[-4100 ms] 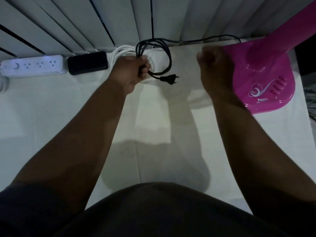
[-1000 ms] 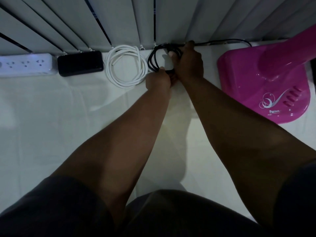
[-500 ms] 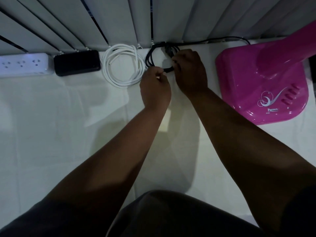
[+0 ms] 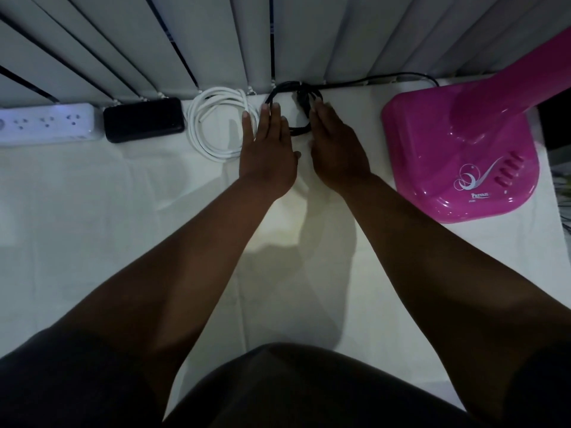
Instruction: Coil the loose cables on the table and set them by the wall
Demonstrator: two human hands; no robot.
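**Both coils lie at the wall; the hands rest open beside the black one**

The table (image 4: 92,242), covered in white, is wide and bare in the near half, so there is much free room for the arms to draw back. At the far edge stands the slatted wall (image 4: 216,41). On the right the pink fan base (image 4: 463,156) takes a large corner and sits near the right hand (image 4: 336,152), so room on that side is narrow. On the left, along the wall, lie a white power strip (image 4: 46,125) and a black box (image 4: 143,119).

The white cable (image 4: 216,125) is coiled and lies by the wall, just beside the black box. The black cable (image 4: 293,97) is also in a coil, touching the wall line; one strand of it runs on to the right, behind the fan base. I judge the task nearly finished: no loose cable shows on the table, and only small tidying may be left.

The left hand (image 4: 267,149) is flat and open, fingers stretched, holding nothing; its fingertips lie at the left side of the black coil. The right hand is open too, fingers together at the right side of the coil, gripping nothing.
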